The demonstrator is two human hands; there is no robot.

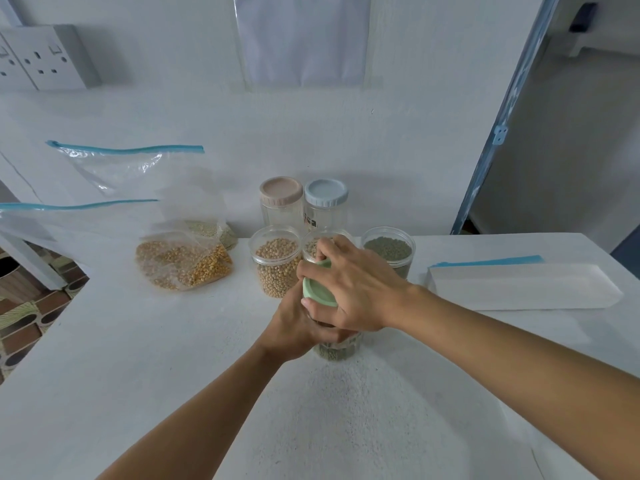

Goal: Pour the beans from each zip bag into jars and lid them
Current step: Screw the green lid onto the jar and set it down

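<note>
Jar of green beans [337, 351], one, at bench [156, 358] centre: body gripped by left hand [294, 327], green lid [317, 291] clasped from above by right hand [356, 289]. Open filled jars [277, 268] behind: three. Lidded jars [282, 206]: two. Filled zip bags [183, 261]: two.

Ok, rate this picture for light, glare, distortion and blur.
Head view: soft, even, bluish light, faint shadows behind the pink-lidded jar; head view: small glints on the rear zip bag; head view: wide-lens distortion tilts the door frame; head view: right hand on the green lid and left hand on its jar slightly soft, no smear.
</note>
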